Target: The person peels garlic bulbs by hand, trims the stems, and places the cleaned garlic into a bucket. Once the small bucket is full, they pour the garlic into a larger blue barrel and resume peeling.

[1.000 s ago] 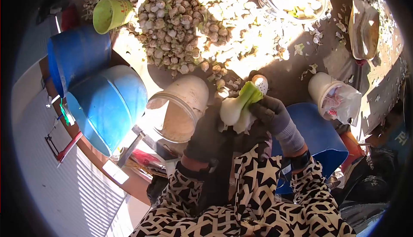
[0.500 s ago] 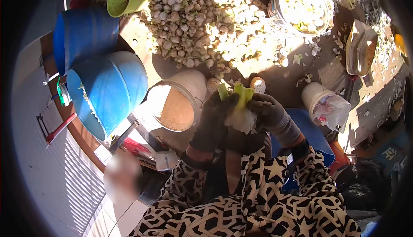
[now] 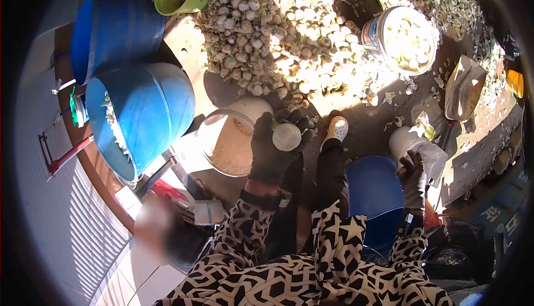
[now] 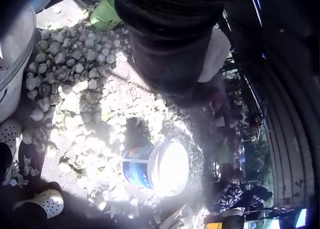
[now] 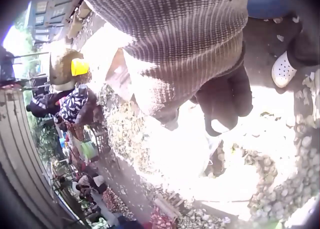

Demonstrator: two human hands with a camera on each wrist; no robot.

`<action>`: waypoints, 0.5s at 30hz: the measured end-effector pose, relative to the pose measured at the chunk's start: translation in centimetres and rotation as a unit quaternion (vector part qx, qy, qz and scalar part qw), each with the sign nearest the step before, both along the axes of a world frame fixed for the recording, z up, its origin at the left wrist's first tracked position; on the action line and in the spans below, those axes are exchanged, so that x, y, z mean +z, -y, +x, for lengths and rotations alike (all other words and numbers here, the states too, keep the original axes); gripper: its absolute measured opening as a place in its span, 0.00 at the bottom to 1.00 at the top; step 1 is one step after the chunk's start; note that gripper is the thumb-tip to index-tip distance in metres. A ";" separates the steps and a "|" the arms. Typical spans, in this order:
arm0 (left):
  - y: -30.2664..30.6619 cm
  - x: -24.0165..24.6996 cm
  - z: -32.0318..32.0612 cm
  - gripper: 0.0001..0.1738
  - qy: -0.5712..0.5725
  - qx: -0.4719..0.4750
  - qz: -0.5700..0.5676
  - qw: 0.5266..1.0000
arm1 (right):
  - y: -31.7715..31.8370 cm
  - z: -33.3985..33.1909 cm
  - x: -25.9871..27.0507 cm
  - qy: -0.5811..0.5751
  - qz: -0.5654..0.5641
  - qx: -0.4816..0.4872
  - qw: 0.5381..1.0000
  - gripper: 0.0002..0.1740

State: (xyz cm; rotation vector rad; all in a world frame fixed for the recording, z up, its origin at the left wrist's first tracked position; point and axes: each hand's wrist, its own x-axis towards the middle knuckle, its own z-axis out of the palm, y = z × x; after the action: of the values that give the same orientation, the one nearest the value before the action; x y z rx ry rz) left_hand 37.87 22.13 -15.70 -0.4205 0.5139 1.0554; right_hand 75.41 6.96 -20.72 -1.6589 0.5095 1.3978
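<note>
The left hand [image 3: 273, 153], in a dark glove, grips a round, pale peeled bulb [image 3: 286, 137] in front of the tilted beige bucket. In the left wrist view, the bulb [image 4: 216, 55] shows beside the dark glove [image 4: 167, 59]. Over at the right, the gloved right hand [image 3: 413, 181] has loosely bent fingers near a white bucket with a plastic bag [image 3: 431, 156]. A pale green-tipped outer layer [image 3: 424, 125] is at that bucket's top, apart from the fingers. Dark-covered fingers [image 5: 225, 101] hang loosely in the right wrist view.
A large pile of bulbs [image 3: 239, 33] covers the ground ahead, beside a bucket of peeled bulbs [image 3: 409, 39]. Blue barrels [image 3: 150, 111] and a beige bucket [image 3: 228, 145] lie left; a blue container [image 3: 375, 186] stands between leg and right hand.
The hands have separated, the right moving away to the right. The outer layer has come off the bulb and left the fingers. The left hand keeps the bulb.
</note>
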 end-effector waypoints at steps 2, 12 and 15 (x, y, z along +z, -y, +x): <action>0.0 0.7 -1.3 0.16 -0.457 -0.168 0.087 0.869 | -0.1 -2.0 -1.2 -0.008 -0.015 0.105 0.994 0.20; -0.2 4.4 -12.8 0.14 -0.398 -0.270 0.077 0.873 | -15.1 -22.2 8.0 -0.112 0.184 0.422 0.881 0.16; 8.9 4.3 -21.1 0.15 -0.492 -0.267 -0.001 0.829 | -14.8 -21.9 5.2 -0.014 0.339 0.548 0.765 0.17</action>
State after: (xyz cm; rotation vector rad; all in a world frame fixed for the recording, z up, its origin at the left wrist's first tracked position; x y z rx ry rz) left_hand 16.81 13.28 -11.42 0.3212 1.4590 0.6474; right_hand 53.49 21.81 -15.50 -1.2673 -1.0708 2.0412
